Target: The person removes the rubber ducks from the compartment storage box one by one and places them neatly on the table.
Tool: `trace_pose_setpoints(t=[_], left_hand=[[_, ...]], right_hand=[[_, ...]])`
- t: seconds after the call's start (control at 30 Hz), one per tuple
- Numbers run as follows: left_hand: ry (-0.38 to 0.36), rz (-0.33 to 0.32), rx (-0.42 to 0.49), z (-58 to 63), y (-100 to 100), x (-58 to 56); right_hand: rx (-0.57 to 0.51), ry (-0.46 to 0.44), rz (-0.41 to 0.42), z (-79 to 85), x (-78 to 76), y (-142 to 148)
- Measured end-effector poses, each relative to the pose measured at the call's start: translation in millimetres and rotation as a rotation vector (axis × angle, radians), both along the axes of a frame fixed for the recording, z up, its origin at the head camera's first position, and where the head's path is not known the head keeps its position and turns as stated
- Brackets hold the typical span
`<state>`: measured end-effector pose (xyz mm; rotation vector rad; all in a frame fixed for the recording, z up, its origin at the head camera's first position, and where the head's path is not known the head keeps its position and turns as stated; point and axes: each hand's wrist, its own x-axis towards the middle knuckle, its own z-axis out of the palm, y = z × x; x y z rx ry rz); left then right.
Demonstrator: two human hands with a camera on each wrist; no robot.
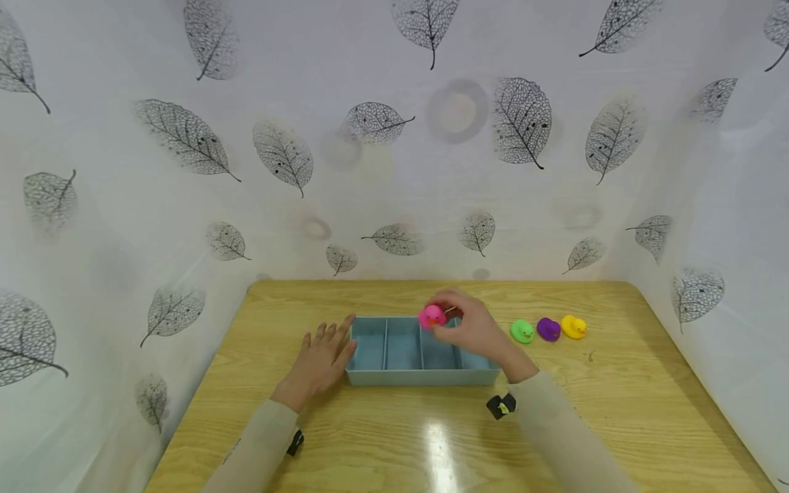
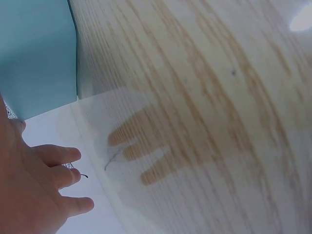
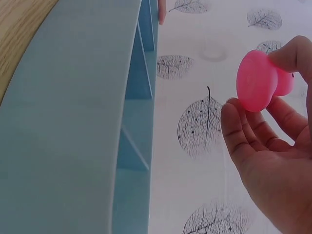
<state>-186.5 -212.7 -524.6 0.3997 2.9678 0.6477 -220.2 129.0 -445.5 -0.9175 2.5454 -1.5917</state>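
My right hand (image 1: 473, 327) pinches a pink rubber duck (image 1: 433, 316) between thumb and fingers, above a blue-grey divided box (image 1: 422, 378). In the right wrist view the duck (image 3: 257, 80) is held clear of the box wall (image 3: 68, 122), its rounded base turned toward the camera. Fingers spread, my left hand (image 1: 316, 361) lies at the box's left end, thumb and index finger by its edge. The left wrist view shows that hand (image 2: 34, 190) beside the box's end (image 2: 39, 53). Part of the right-hand compartments is hidden behind the right hand.
To the right of the box, a green duck (image 1: 522, 331), a purple duck (image 1: 548, 329) and a yellow duck (image 1: 574, 326) stand in a row on the wooden table (image 1: 370, 438). A leaf-patterned white curtain (image 1: 394, 171) surrounds the table's back and sides.
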Motion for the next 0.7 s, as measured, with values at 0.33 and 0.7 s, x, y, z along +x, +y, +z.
trace_pose_setpoints(t=[0.33, 0.7], left_hand=[[-0.009, 0.002, 0.003, 0.4, 0.0, 1.0], [0.022, -0.004, 0.018, -1.1, 0.2, -0.3]], right_hand=[[-0.005, -0.009, -0.074, -10.0, 0.0, 43.3], [-0.026, 0.018, -0.149, -16.9, 4.3, 94.2]])
